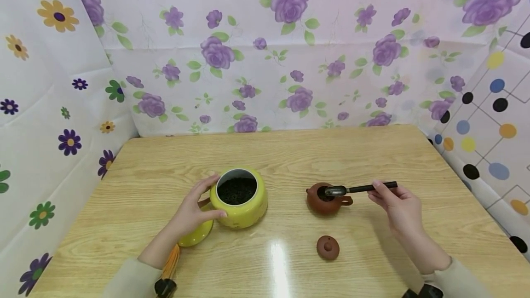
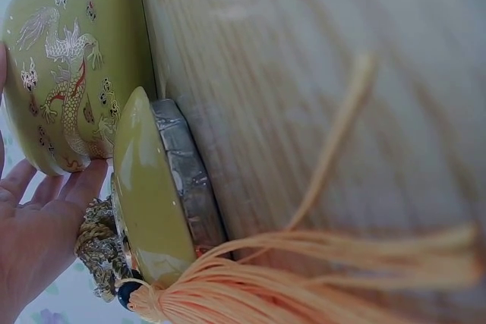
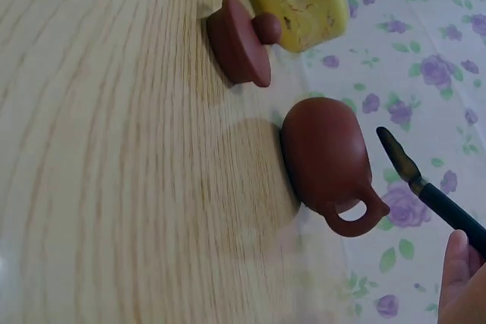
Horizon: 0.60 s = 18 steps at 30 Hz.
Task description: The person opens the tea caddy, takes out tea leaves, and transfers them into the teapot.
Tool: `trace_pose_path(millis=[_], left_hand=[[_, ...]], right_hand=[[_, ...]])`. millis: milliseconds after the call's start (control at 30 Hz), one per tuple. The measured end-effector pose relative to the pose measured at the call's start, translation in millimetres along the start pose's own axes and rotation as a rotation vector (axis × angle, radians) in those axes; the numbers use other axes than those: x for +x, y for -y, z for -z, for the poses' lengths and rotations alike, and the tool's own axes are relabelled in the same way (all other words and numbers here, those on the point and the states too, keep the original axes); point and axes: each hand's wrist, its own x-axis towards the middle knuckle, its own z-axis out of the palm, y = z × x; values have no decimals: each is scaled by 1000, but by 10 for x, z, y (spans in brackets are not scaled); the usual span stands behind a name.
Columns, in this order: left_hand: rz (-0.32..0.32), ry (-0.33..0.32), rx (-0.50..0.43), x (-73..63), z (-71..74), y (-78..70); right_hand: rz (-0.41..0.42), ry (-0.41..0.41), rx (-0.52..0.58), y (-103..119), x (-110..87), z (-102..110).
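Note:
A yellow tea jar [image 1: 253, 213] with a dragon design stands with its mouth tipped toward me, dark loose tea leaves [image 1: 237, 191] inside. My left hand [image 1: 193, 205] grips its left side, thumb in front and fingers behind. Between thumb and fingers, my right hand [image 1: 398, 206] pinches the black handle of a small tea scoop [image 1: 337, 191]. The scoop's dark metal head is over the mouth of a brown clay teapot [image 1: 324, 207], whose handle points right. In the right wrist view the scoop [image 3: 399, 155] hovers above the teapot [image 3: 326, 149].
The teapot's lid [image 1: 328, 247] lies on the wooden table [image 1: 290, 155], nearer me than the pot. By my left wrist is the jar's yellow lid [image 1: 196, 234], with an orange tassel [image 1: 170, 263] attached. Flowered cloth [image 1: 256, 59] hangs behind the table.

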Motion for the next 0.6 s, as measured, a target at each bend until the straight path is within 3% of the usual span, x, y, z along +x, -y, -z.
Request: trace_pose_path(millis=[267, 600], left_hand=[[9, -2, -9, 0, 3, -11], [10, 4, -5, 4, -1, 1]], right_hand=[[65, -19, -95, 8, 29, 6], [290, -33, -417, 24, 14, -79]])
